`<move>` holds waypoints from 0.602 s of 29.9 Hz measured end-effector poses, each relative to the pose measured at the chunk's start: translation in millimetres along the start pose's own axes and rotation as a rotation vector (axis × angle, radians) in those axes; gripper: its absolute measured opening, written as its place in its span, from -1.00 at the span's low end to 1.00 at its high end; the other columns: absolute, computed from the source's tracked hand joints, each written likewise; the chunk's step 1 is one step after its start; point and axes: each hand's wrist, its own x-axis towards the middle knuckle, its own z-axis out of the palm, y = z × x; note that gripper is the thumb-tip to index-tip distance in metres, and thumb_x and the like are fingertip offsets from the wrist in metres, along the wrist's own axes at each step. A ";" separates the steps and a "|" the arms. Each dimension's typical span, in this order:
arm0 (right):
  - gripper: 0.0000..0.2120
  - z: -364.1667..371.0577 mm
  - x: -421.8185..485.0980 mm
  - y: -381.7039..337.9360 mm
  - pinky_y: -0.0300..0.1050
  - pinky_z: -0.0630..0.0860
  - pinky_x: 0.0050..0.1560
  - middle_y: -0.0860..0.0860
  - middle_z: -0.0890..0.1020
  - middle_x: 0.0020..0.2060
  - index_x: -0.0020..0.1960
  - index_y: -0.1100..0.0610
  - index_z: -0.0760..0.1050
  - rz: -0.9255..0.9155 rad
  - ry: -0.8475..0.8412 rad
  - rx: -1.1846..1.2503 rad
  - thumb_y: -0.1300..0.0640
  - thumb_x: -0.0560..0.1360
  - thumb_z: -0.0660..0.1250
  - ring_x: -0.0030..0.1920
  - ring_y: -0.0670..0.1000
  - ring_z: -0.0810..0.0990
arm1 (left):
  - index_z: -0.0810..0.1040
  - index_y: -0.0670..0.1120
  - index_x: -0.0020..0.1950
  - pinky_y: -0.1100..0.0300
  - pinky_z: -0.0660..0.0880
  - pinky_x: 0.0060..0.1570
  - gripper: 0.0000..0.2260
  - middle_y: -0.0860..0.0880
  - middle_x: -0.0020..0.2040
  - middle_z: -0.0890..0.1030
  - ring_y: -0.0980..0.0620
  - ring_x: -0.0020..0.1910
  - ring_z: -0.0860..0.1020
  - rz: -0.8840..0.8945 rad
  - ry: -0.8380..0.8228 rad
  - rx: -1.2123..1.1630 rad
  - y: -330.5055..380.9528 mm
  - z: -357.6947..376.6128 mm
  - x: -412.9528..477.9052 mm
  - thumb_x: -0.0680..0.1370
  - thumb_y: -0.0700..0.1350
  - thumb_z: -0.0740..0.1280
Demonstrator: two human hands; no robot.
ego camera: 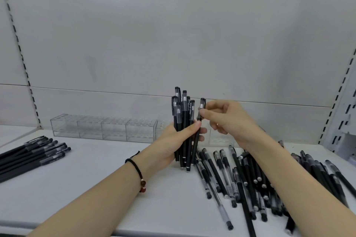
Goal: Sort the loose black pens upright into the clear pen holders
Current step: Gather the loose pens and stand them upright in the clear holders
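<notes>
Head view: white shelf (pixel 77 188), grey back panel (pixel 154 34), loose black pens (pixel 248 175).

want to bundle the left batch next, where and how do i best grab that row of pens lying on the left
Probably across the barrels of the row of pens, coming from above with fingers crossing them. They lie flat, side by side, caps pointing right, so one hold across them should gather the lot.

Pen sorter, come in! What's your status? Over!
Left hand grips upright pen bundle. Right hand pinches single pen at bundle's edge. Clear holders behind, no pens in yet. Loose pens lie right, not blocking.
</notes>
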 end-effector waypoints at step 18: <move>-0.72 6.6 -2.3 3.7 -0.02 0.49 -0.22 -0.09 0.63 -0.27 0.05 -0.08 0.51 -0.241 -0.033 -0.189 0.15 0.42 0.47 -0.35 -0.01 0.47 | 0.54 -0.06 -0.02 0.07 0.53 0.00 -0.76 -0.08 -0.12 0.65 -0.04 -0.09 0.59 0.024 -0.202 0.299 -7.0 -21.6 -3.0 0.38 -0.19 0.51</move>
